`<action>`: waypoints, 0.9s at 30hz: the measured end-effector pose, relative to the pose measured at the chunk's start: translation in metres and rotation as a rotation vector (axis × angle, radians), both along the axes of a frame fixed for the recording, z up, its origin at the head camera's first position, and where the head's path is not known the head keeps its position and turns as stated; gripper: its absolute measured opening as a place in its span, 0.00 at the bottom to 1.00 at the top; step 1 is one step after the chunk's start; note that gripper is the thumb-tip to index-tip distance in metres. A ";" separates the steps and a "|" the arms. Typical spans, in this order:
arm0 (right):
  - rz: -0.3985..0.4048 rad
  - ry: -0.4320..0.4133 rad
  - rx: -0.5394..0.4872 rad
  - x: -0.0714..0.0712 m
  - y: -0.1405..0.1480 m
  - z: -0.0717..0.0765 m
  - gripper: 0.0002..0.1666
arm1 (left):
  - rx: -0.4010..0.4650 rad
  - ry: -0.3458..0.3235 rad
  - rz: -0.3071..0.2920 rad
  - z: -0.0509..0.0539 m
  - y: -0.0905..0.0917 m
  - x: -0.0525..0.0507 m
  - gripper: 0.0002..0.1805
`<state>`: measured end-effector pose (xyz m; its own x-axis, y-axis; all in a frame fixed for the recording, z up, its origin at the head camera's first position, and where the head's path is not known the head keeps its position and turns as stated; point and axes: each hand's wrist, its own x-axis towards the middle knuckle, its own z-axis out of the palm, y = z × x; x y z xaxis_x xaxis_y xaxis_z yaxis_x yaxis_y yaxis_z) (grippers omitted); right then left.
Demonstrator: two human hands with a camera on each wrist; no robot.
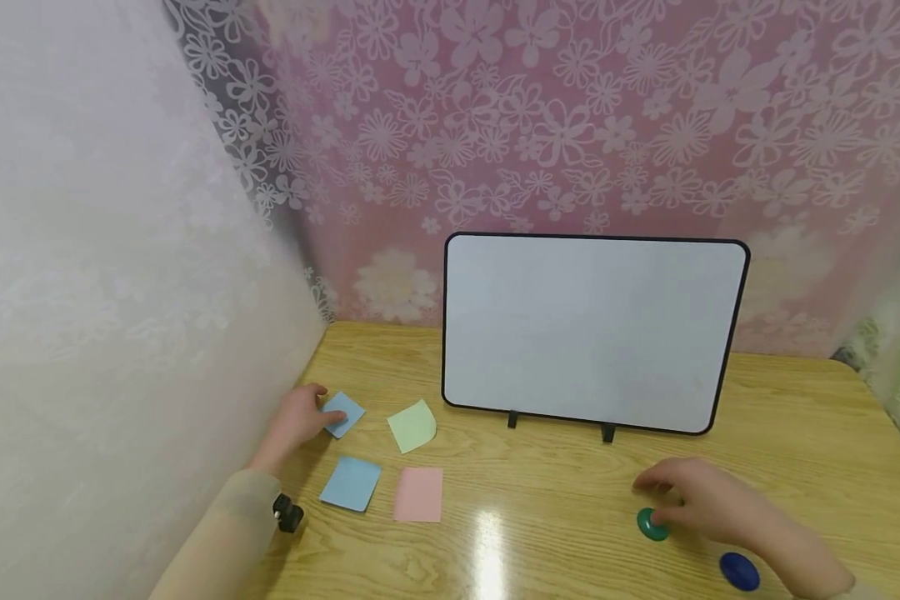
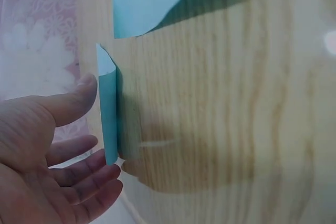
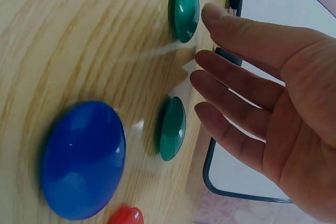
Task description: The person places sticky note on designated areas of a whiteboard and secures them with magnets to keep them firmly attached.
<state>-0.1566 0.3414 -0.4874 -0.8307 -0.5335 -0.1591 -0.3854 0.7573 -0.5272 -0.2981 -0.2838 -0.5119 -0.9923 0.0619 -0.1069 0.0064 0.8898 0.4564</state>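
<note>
My left hand [image 1: 300,421] hovers at the farther blue sticky note [image 1: 348,414] on the table's left side. In the left wrist view its thumb and loosely bent fingers lie around that note [image 2: 108,111], not pinching it; whether a fingertip touches is unclear. On the right, my right hand [image 1: 708,500] is above a green round magnet [image 1: 651,525]. The right wrist view has its thumb close to this magnet [image 3: 187,11], with a small gap. A second green magnet [image 3: 173,128] lies below the fingertips, and a blue magnet [image 1: 739,572] is nearer the wrist.
A blank whiteboard [image 1: 592,333] with a black frame stands at the back on small black feet [image 1: 608,433]. Another blue note [image 1: 351,484], a pale green note [image 1: 412,427] and a pink note [image 1: 418,494] lie left of centre. A red piece [image 3: 127,216] shows beside the blue magnet.
</note>
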 end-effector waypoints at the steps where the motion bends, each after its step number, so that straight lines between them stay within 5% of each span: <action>1: 0.009 -0.001 -0.001 0.000 -0.001 0.000 0.25 | -0.004 -0.006 0.005 0.000 0.000 -0.001 0.39; 11: 0.022 -0.086 0.012 0.002 -0.005 0.000 0.29 | -0.048 -0.039 -0.003 0.004 0.002 -0.006 0.40; 27: 0.049 -0.071 0.056 0.002 -0.008 -0.003 0.27 | -0.049 -0.068 0.039 0.009 0.006 -0.006 0.35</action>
